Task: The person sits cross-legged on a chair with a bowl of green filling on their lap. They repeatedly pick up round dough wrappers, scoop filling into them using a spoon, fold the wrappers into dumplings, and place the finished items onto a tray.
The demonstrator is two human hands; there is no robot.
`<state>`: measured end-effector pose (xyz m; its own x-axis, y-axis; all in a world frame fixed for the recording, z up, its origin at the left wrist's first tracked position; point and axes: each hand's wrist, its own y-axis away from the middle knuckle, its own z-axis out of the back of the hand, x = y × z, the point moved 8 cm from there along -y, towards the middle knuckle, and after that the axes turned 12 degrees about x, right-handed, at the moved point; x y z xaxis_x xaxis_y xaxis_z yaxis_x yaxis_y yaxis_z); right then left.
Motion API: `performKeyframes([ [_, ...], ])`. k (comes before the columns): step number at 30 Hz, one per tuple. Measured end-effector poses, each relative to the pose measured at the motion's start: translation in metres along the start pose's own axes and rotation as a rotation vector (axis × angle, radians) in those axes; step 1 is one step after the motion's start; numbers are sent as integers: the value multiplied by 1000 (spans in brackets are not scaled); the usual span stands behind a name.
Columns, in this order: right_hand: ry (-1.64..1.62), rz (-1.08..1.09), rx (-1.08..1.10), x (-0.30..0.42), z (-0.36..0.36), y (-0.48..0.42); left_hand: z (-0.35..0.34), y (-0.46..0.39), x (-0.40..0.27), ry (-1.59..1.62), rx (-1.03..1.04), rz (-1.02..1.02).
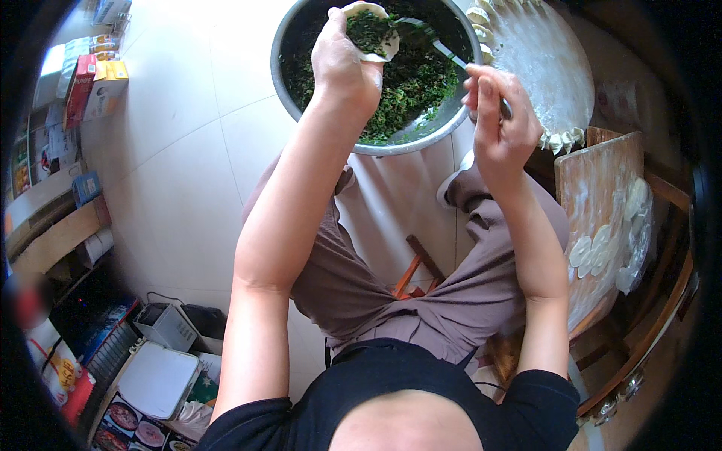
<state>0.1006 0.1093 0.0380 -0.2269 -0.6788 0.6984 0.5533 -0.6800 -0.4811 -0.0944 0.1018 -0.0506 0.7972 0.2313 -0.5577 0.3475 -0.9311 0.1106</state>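
My left hand (344, 67) cups a round dough wrapper (390, 46) with chopped green filling lying on it, above a large metal bowl. My right hand (502, 107) grips the handle of a metal utensil (445, 52), whose far end reaches over the bowl towards the wrapper; its tip is blurred. Chopped green filling (395, 107) covers much of the inside of the metal bowl (395, 151). To the right, a round floured board (547, 62) carries several folded dumplings (564, 140) along its edge.
A floured wooden board (598, 186) at the right holds several flat dough wrappers (590, 251), with a clear plastic bag (637, 237) beside them. Shelves with boxes (107, 84) line the left side. A white-lidded container (158, 379) stands at the lower left. Tiled floor lies below the bowl.
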Motion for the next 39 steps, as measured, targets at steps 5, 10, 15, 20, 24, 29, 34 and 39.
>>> performKeyframes([
  [5, 142, -143, 79, -38, -7, 3, 3, -3, -1, -33, 33, 32],
  [10, 348, -149, 538, -67, -72, 38, -5, -2, -4, -54, 47, 88],
  [15, 469, 52, 610, -27, -78, 43, -14, 4, -9, 71, 113, 169],
  [20, 432, 300, 180, 5, -32, -2, -23, 11, 10, 94, 150, 349],
  [24, 506, 456, 165, 17, -26, -16, -40, 19, 18, 83, 268, 439],
  [29, 261, 237, 206, 24, -10, -38, -52, 30, 18, -331, 377, 468],
  [34, 48, 93, 204, 18, -4, -39, -56, 41, 23, -170, 394, 512],
  [39, -213, -12, 178, 19, 3, -38, -74, 50, 7, -731, 558, 363],
])
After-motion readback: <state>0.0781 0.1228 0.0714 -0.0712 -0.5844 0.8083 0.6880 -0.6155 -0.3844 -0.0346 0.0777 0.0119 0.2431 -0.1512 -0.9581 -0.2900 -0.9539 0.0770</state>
